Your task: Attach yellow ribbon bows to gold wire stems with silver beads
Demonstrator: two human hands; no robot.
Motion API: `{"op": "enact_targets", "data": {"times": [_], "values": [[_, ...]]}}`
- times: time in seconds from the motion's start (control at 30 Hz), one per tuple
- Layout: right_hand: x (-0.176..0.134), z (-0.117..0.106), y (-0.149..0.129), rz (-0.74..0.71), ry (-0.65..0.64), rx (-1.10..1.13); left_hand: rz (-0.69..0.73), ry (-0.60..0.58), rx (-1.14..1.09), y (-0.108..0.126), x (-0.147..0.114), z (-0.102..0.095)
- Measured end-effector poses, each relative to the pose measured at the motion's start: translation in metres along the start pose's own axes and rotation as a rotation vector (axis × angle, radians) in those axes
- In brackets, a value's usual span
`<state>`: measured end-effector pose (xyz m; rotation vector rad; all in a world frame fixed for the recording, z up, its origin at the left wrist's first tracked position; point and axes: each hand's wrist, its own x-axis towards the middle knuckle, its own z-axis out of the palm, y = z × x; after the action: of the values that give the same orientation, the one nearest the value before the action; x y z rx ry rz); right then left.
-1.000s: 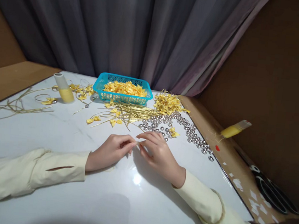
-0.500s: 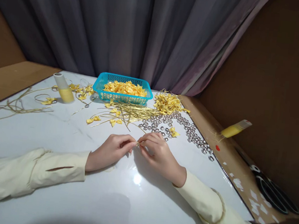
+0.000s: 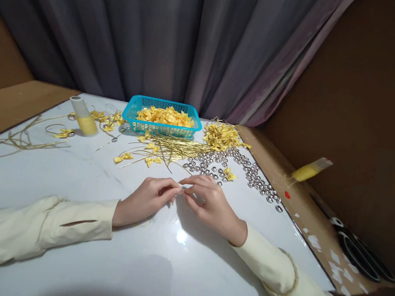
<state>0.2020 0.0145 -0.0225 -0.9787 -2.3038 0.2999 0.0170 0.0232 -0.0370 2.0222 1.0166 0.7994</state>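
Over the middle of the white tabletop [image 3: 128, 268], my left hand [image 3: 150, 198] is closed in a pinch, its fingertips meeting those of my right hand [image 3: 212, 208]. Between them shows a tiny bit of thin gold cord [image 3: 180, 191], mostly covered by the fingers. My right thumb and a finger pinch it too, while the right index finger stretches across above. Just beyond lie loose silver oval beads [image 3: 201, 163], a bundle of gold cords [image 3: 183, 149] and a few yellow ribbon bows [image 3: 152, 161].
A blue basket [image 3: 162, 128] full of yellow bows stands at the back. Right of it is a pile of bows on cords [image 3: 222, 135]. Glue bottles stand left [image 3: 85, 118] and lie right [image 3: 311, 169]. Black scissors [image 3: 362, 255] and paper scraps [image 3: 336, 268] lie at the right.
The fingers of my right hand have opened slightly, the index finger reaching further left over the pinch. My left hand has hardly moved.
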Motion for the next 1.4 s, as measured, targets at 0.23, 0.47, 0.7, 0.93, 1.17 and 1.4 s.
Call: {"op": "enact_targets", "data": {"times": [0.23, 0.47, 0.7, 0.93, 1.17, 1.4], "values": [[0.001, 0.000, 0.002, -0.012, -0.032, -0.002, -0.029, -0.009, 0.004, 0.001, 0.000, 0.000], [0.001, -0.001, 0.001, 0.024, -0.034, 0.027, -0.039, -0.013, 0.001, 0.001, 0.000, 0.000], [0.002, -0.003, 0.003, 0.141, -0.067, 0.109, -0.071, -0.006, -0.026, -0.002, -0.001, 0.002], [0.004, -0.004, 0.001, 0.163, -0.060, 0.152, 0.164, 0.033, 0.232, -0.007, -0.007, 0.006], [0.003, -0.003, 0.002, 0.195, -0.079, 0.178, 0.469, 0.095, 0.542, -0.017, -0.009, 0.011], [0.002, -0.002, 0.003, 0.213, -0.087, 0.197, 0.672, 0.114, 0.909, -0.020, -0.009, 0.011]]}}
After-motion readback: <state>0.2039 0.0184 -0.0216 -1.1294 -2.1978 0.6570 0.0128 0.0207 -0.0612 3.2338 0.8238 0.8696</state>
